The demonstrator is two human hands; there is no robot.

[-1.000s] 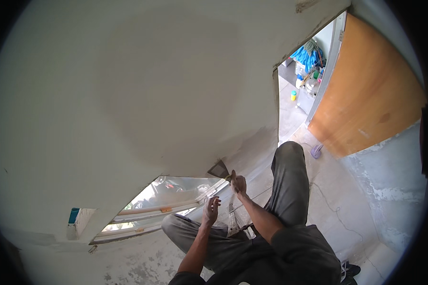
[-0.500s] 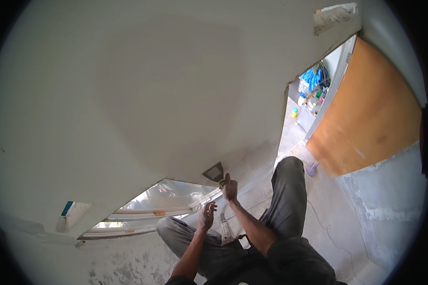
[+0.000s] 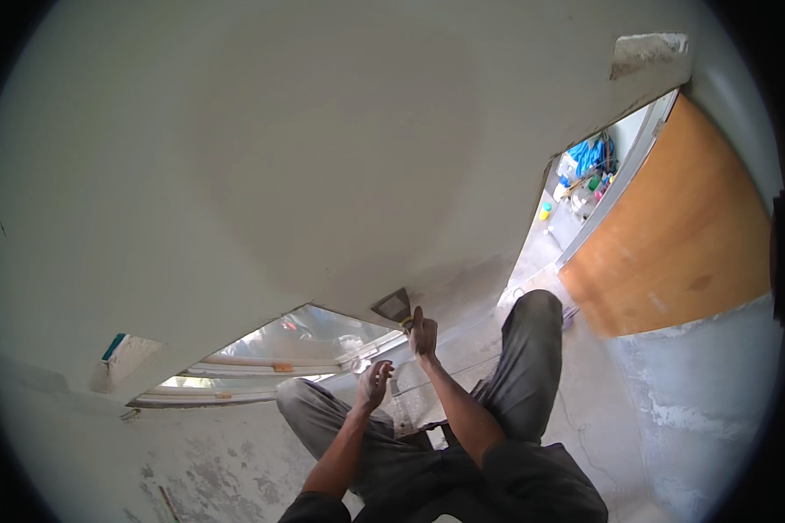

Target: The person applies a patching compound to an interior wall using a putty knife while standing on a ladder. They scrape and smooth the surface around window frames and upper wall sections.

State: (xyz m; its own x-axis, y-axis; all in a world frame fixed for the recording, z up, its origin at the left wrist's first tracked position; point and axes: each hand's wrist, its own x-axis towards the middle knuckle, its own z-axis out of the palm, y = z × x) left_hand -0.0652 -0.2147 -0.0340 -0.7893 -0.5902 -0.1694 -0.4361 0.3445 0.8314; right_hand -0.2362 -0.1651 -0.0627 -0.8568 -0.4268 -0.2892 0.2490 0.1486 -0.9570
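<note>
My right hand [image 3: 423, 336] is closed round the handle of a putty knife [image 3: 393, 306], thumb pointing up along it. The knife's broad dark blade points up and left, in front of the large pale plastered surface [image 3: 340, 166]; whether it touches the surface I cannot tell. Lower and to the left, my left hand [image 3: 375, 386] is held with its fingers loosely bent and apart. Nothing shows in it. It is above my left knee, near the window's right end.
A window [image 3: 296, 336] with pale frames lies left of my hands. At the right stands an orange panel [image 3: 672, 235] beside an opening with a blue bundle [image 3: 591, 155] and several containers beyond. Recesses cut the plaster at lower left [image 3: 129, 362] and upper right [image 3: 650, 54].
The view has tilted, so the window and opening sit differently in it. My left hand has moved slightly left and up in the picture; my right hand still grips the putty knife.
</note>
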